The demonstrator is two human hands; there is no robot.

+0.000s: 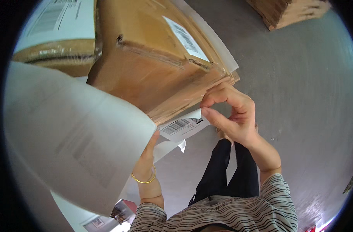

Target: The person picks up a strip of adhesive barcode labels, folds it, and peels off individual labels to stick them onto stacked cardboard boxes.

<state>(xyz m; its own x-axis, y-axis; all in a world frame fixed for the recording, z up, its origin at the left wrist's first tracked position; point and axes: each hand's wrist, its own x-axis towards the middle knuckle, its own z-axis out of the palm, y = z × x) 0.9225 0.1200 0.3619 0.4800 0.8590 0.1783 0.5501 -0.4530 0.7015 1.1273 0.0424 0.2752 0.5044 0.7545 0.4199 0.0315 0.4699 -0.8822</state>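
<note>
The small white barcode label [183, 126] sits in mid-air just below the near lower edge of the big brown cardboard box [153, 65], between the person's two hands. Its long axis runs from lower left up to upper right, and its upper right corner curls up into the pinch of the right hand [232, 116]. That hand lies immediately right of the label, thumb and forefinger closed narrowly on that corner, with the forefinger also against the box edge. The left hand [148, 152] is below and left of the label, mostly hidden behind a large curved white sheet [68, 135] that it appears to hold; I cannot tell how its fingers are set. A gold bangle [144, 178] circles that wrist. The right hand is the nearer one to the label.

Farther left, a second box bears a large white shipping label [60, 19]. Another carton [284, 11] lies on the grey floor [300, 96] at far right.
</note>
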